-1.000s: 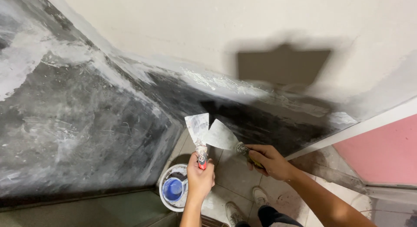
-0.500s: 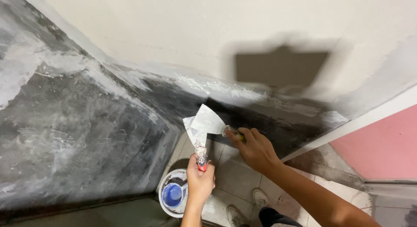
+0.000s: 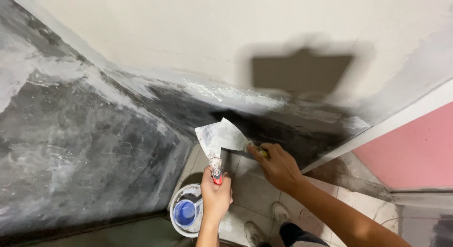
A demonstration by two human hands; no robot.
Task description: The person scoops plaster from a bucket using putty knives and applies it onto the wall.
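Observation:
My left hand (image 3: pixel 215 195) grips the red handle of a putty knife (image 3: pixel 209 139) whose putty-smeared blade points up. My right hand (image 3: pixel 278 166) holds a second, wider putty knife (image 3: pixel 232 136) by its yellowish handle. That blade lies across the first one, and the two touch near their tips. Both blades sit in front of the dark grey lower wall (image 3: pixel 85 148) near the room's corner.
A white bucket (image 3: pixel 175 214) with a blue cup (image 3: pixel 185 212) inside stands on the tiled floor (image 3: pixel 250 181) below my left hand. My shoes (image 3: pixel 264 225) are on the tiles. A cream upper wall (image 3: pixel 198 34) and a pink panel (image 3: pixel 415 152) behind a white frame are on the right.
My right hand has moved left, sliding its wide blade across the left hand's blade. The left hand has stayed almost still above the bucket.

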